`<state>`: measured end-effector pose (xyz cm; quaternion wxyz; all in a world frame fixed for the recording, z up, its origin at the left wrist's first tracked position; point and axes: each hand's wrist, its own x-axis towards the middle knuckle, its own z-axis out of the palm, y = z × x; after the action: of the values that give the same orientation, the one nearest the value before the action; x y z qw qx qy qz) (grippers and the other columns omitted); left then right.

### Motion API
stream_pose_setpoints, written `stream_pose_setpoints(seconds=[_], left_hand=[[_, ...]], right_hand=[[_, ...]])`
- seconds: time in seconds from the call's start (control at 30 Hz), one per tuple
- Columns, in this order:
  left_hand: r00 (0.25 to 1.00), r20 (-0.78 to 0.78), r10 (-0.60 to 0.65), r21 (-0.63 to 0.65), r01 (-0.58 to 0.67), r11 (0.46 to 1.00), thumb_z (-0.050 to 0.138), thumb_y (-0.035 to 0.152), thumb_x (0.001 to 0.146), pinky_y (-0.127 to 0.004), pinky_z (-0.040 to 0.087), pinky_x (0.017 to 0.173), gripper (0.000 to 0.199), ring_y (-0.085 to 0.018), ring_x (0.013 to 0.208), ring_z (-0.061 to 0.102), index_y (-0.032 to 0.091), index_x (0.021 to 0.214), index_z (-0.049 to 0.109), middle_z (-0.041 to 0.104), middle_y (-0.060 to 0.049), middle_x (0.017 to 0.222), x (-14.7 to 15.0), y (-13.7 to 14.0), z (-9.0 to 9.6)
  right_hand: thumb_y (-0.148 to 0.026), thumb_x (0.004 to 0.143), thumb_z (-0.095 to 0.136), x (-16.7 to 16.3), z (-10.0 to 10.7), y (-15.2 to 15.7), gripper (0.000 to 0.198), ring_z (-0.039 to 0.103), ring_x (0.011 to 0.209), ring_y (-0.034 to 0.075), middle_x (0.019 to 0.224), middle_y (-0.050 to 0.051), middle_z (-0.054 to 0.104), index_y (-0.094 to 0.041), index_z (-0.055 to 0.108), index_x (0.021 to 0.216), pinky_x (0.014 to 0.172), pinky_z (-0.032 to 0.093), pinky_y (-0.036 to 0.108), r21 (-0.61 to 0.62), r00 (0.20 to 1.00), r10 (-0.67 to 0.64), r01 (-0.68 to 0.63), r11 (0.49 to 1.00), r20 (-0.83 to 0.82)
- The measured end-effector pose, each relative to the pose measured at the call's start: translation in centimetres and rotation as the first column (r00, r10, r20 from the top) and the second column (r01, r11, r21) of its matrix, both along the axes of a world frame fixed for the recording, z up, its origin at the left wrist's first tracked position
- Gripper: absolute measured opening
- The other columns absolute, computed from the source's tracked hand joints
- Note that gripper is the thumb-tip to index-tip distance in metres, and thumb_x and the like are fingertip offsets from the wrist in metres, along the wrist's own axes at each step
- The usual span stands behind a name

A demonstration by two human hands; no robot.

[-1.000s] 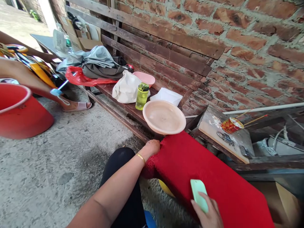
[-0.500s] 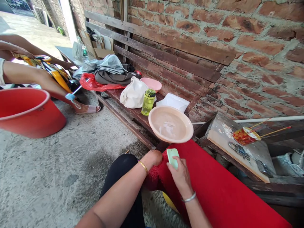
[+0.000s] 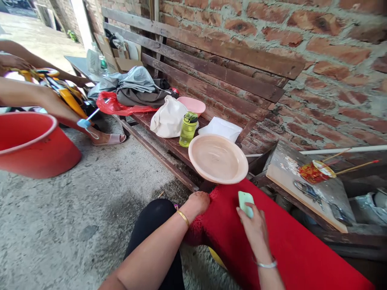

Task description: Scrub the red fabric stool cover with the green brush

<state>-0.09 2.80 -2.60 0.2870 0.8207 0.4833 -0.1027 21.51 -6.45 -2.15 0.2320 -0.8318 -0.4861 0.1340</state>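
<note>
A red pile cloth [image 3: 284,237] stretches from beside my knee towards the lower right. At its left edge my left hand [image 3: 198,202] is closed, its fingers curled over the fabric and partly hidden. My right hand [image 3: 255,223] grips a pale green scrubbing brush [image 3: 246,198], flat-backed with a small hole near its end, over the cloth. The brush's underside is out of sight. Just beyond the cloth, a beige basin [image 3: 193,165] with water in it stands on the end of the wooden bench [image 3: 163,159].
On the bench are a green bottle [image 3: 188,129], a white bag [image 3: 169,117], a pink bowl [image 3: 196,105] and a white packet [image 3: 220,128]. A large red tub [image 3: 57,159] and another person's leg [image 3: 51,100] are at left. At right, a board [image 3: 278,171] holds a red cup [image 3: 313,172].
My right hand has moved right across the red cloth with the green brush. My left hand stays at the cloth's edge. The view has shifted slightly.
</note>
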Motion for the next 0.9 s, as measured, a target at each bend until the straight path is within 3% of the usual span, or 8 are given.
stream_pose_setpoints(seconds=[0.1, 0.2, 0.4, 0.5, 0.57, 0.63, 0.77, 0.9], left_hand=[[1.0, -0.026, -0.007, 0.057, 0.008, 0.998, 0.033, 0.008, 0.094, -0.038, 0.051, 0.098, 0.042, -0.028, 0.117, 0.066, 0.004, 0.125, 0.061, 0.069, -0.025, 0.119, 0.1, -0.2, 0.7], [0.999, -0.031, -0.019, 0.092, 0.022, 0.996, 0.03, 0.007, 0.095, -0.038, 0.051, 0.098, 0.043, -0.027, 0.117, 0.066, 0.004, 0.126, 0.061, 0.07, -0.024, 0.117, 0.5, -0.4, 1.1], [0.999, -0.025, -0.019, 0.089, 0.022, 0.996, 0.035, 0.005, 0.093, -0.039, 0.051, 0.099, 0.041, -0.029, 0.116, 0.066, 0.003, 0.124, 0.062, 0.069, -0.026, 0.118, 1.2, -0.6, 1.0], [1.0, -0.026, -0.003, 0.066, 0.004, 0.998, 0.039, 0.005, 0.092, -0.037, 0.052, 0.096, 0.039, -0.028, 0.113, 0.068, 0.005, 0.122, 0.064, 0.07, -0.025, 0.114, 1.2, -0.5, 1.1], [1.0, -0.029, 0.006, 0.058, -0.004, 0.998, 0.039, 0.006, 0.092, -0.037, 0.052, 0.095, 0.039, -0.028, 0.113, 0.068, 0.006, 0.122, 0.064, 0.07, -0.025, 0.114, 1.0, -0.5, 1.2], [0.999, -0.035, 0.008, 0.055, -0.006, 0.998, 0.039, 0.008, 0.093, -0.037, 0.052, 0.095, 0.039, -0.028, 0.113, 0.068, 0.006, 0.123, 0.063, 0.071, -0.024, 0.114, 0.8, -0.5, 1.3], [0.998, -0.063, 0.001, 0.047, 0.002, 0.999, 0.037, 0.007, 0.092, -0.035, 0.052, 0.094, 0.04, -0.026, 0.112, 0.068, 0.008, 0.122, 0.063, 0.072, -0.022, 0.114, 0.6, -0.4, 1.5], [0.996, -0.093, -0.001, 0.05, 0.006, 0.999, 0.034, 0.006, 0.093, -0.033, 0.052, 0.094, 0.041, -0.025, 0.112, 0.068, 0.008, 0.121, 0.063, 0.072, -0.021, 0.114, 0.9, -0.3, 1.8]], right_hand=[[-0.062, 0.08, 0.054, -2.8, -0.9, 3.4, 0.055, 0.058, 0.084, 0.025, 0.093, 0.006, 0.055, -0.023, 0.067, 0.116, 0.079, 0.049, 0.038, 0.078, 0.996, 0.091, -0.091, 0.993, 0.007], [-0.055, 0.077, 0.058, -2.5, -1.2, 4.3, 0.048, 0.059, 0.089, 0.025, 0.093, 0.005, 0.057, -0.026, 0.069, 0.113, 0.084, 0.048, 0.037, 0.072, 0.995, 0.099, -0.1, 0.992, 0.018], [-0.068, 0.071, 0.052, 8.1, -0.2, -4.1, 0.066, 0.059, 0.078, 0.029, 0.086, 0.008, 0.056, -0.02, 0.069, 0.112, 0.074, 0.051, 0.045, -0.044, 0.989, -0.136, 0.138, 0.989, 0.054], [-0.076, 0.071, 0.05, 13.4, 0.6, -8.2, 0.068, 0.059, 0.073, 0.031, 0.077, 0.007, 0.057, -0.023, 0.07, 0.109, 0.071, 0.051, 0.048, -0.107, 0.926, -0.359, 0.372, 0.922, 0.117], [-0.076, 0.071, 0.048, 14.1, 1.1, -8.9, 0.066, 0.059, 0.073, 0.033, 0.072, 0.007, 0.056, -0.024, 0.07, 0.106, 0.069, 0.051, 0.05, -0.099, 0.889, -0.429, 0.447, 0.889, 0.162], [-0.073, 0.073, 0.046, 12.0, 1.3, -7.5, 0.066, 0.059, 0.073, 0.033, 0.075, 0.008, 0.056, -0.022, 0.07, 0.107, 0.068, 0.051, 0.05, -0.064, 0.908, -0.389, 0.402, 0.913, 0.156], [-0.062, 0.077, 0.051, 3.2, 0.2, -1.0, 0.055, 0.062, 0.084, 0.025, 0.096, 0.008, 0.059, -0.024, 0.069, 0.113, 0.08, 0.053, 0.04, 0.015, 0.993, -0.104, 0.103, 0.995, 0.062], [-0.051, 0.079, 0.057, -1.1, -0.9, 3.3, 0.042, 0.061, 0.102, 0.023, 0.104, 0.005, 0.059, -0.029, 0.07, 0.113, 0.095, 0.048, 0.034, 0.047, 0.996, 0.082, -0.083, 0.995, 0.029]])
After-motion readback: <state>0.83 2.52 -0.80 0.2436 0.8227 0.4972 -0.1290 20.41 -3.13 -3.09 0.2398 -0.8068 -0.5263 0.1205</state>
